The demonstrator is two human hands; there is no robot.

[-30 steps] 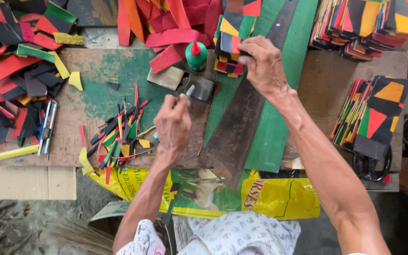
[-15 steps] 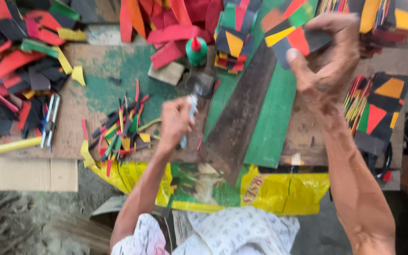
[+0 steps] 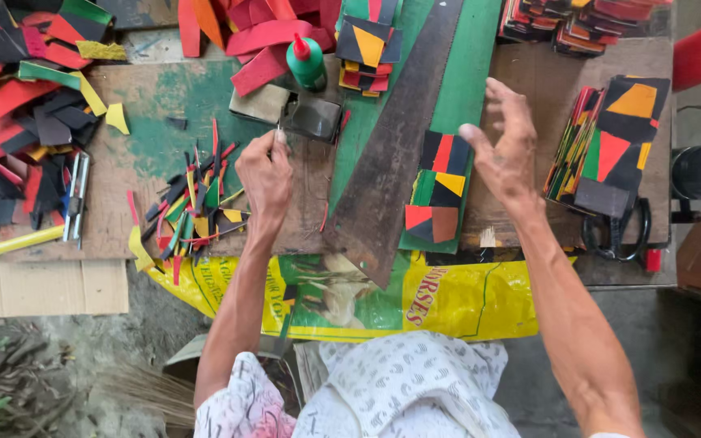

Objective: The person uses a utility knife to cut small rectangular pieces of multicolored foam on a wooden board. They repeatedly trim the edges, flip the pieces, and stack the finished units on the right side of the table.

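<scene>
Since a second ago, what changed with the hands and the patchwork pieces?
Right hand took a patchwork piece from the far stack, set it on the green board and let go; now open above it. Left hand kept gripping its small tool by the glue bottle.
</scene>
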